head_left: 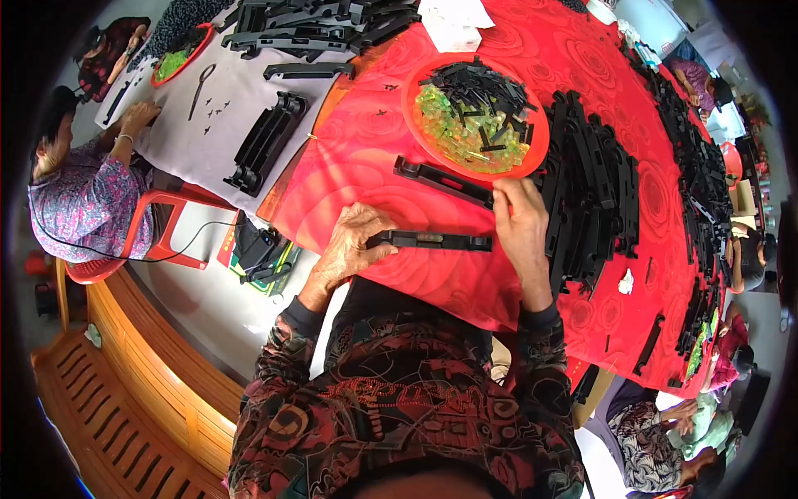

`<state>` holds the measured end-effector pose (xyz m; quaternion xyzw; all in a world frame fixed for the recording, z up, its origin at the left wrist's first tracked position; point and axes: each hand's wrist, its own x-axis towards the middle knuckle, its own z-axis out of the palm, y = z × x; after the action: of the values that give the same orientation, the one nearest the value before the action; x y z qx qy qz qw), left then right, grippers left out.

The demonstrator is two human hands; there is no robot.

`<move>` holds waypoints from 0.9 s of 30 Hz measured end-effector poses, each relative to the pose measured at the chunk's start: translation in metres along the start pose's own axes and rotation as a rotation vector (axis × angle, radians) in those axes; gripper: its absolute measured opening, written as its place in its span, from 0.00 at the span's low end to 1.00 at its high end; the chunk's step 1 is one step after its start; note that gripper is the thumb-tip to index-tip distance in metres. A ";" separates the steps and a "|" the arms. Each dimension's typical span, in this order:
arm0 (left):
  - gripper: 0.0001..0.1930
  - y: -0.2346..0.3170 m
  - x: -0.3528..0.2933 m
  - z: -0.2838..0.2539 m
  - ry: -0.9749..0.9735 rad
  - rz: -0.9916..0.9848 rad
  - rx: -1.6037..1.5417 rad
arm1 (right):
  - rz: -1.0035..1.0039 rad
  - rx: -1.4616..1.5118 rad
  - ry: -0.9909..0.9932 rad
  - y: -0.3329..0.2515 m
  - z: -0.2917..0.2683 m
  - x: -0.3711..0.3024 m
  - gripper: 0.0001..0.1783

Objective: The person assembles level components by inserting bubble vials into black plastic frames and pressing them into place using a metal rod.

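Above red rose-patterned cloth [332, 170], the left hand [352, 243] grips a slim black plastic bar [461, 242] one-endedly, so far-end pressure might tip it; the right hand [522, 223]'s hold I cannot tell.

Takes in a large table [357, 166] under rose-patterned red cloth across the centre and right of the frame. Shows a second table [195, 158] in pale grey cloth at upper left, with a red plastic chair [191, 198] below. Runs along a polished wooden bench [158, 374], slatted at lower left, beside a pale floor [195, 295]. Ends in a grey surface [775, 71] at far right (wall or floor, too warped to tell). Looks brightly lit, palest toward upper right.
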<state>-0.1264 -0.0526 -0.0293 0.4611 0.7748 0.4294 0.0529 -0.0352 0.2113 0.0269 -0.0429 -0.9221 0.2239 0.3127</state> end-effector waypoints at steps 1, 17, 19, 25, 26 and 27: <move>0.19 0.001 0.001 0.000 0.007 -0.012 -0.005 | 0.059 0.042 -0.007 0.002 -0.002 0.007 0.05; 0.19 0.001 0.000 -0.003 -0.033 -0.047 0.003 | 0.172 -0.350 -0.535 0.057 0.037 0.088 0.09; 0.19 -0.001 0.001 -0.002 -0.014 -0.018 -0.001 | 0.145 -0.328 -0.474 0.060 0.039 0.088 0.08; 0.19 -0.003 -0.001 0.000 -0.017 -0.009 -0.019 | 0.116 -0.378 -0.373 0.066 0.046 0.080 0.05; 0.19 -0.005 -0.002 0.000 -0.011 -0.008 -0.018 | 0.117 -0.380 -0.371 0.066 0.046 0.078 0.05; 0.19 -0.004 -0.002 0.001 -0.008 -0.011 -0.015 | 0.073 -0.347 -0.304 0.066 0.047 0.076 0.04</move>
<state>-0.1277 -0.0546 -0.0333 0.4581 0.7738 0.4331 0.0621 -0.1281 0.2693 0.0070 -0.0953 -0.9810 0.0772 0.1500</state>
